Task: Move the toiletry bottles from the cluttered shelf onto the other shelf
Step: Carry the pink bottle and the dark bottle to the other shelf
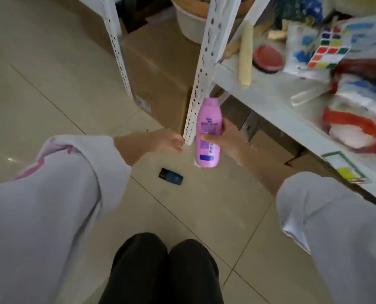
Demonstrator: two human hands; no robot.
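Pink bottle [207,132] in right hand [223,137], barcode showing, label writing unreadable

Bottle [207,132] in right hand [223,137], left of the cluttered shelf [270,102].

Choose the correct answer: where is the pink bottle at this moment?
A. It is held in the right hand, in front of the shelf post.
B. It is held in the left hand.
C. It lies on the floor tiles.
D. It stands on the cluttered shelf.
A: the right hand has its fingers wrapped around the pink bottle, off the cluttered shelf, while the left hand is empty.
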